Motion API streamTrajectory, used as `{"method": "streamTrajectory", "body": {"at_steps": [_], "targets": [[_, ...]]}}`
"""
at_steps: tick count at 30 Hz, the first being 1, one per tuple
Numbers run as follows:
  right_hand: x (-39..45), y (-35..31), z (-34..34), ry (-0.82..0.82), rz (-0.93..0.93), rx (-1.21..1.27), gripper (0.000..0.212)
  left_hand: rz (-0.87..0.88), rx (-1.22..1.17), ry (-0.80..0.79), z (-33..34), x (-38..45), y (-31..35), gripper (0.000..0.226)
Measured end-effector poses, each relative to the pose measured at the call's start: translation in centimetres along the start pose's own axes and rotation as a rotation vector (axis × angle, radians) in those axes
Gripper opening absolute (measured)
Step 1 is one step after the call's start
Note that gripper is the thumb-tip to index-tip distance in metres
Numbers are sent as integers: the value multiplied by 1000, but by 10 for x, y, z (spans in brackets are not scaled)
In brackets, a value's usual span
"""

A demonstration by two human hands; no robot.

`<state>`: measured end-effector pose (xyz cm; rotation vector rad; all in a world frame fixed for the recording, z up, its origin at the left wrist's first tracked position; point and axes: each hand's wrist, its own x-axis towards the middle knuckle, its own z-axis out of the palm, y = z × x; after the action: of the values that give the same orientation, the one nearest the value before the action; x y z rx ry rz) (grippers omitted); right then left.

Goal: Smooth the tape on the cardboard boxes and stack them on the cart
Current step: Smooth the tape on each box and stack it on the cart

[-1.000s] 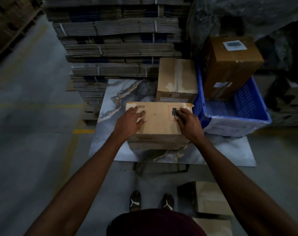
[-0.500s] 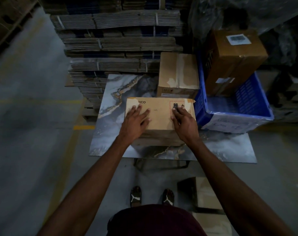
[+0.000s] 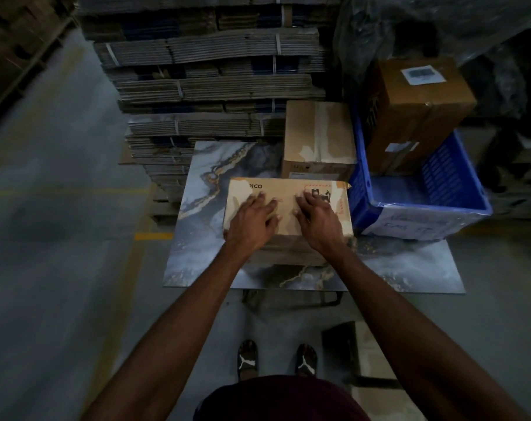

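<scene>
A flat cardboard box (image 3: 288, 189) with printed letters and a red-dotted mark lies on a marble-patterned table top (image 3: 203, 238). My left hand (image 3: 252, 221) presses flat on its top, left of centre, fingers straight. My right hand (image 3: 317, 218) lies flat beside it, right of centre, fingers spread toward the far edge. The two hands sit close together. A second taped cardboard box (image 3: 319, 138) stands right behind the first. A larger brown box (image 3: 416, 110) with white labels leans inside a blue plastic crate (image 3: 440, 189) at the right.
Tall bundles of strapped flat cardboard (image 3: 209, 86) rise behind the table. Plastic-wrapped goods (image 3: 440, 25) fill the back right. More cardboard boxes (image 3: 364, 354) sit on the floor by my feet. Bare concrete floor (image 3: 60, 238) with yellow lines stretches left.
Both hands have slid inward along the box top, from its left and right parts toward the middle. The view has shifted slightly.
</scene>
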<state>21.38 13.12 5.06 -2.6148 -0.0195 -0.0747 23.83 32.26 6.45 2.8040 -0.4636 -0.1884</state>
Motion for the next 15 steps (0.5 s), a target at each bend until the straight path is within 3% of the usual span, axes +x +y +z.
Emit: {"method": "streamTrajectory", "body": {"at_steps": [15], "targets": [[-5, -23, -1, -24, 1, 32, 39, 37, 48, -44, -7, 8, 20, 52]]}}
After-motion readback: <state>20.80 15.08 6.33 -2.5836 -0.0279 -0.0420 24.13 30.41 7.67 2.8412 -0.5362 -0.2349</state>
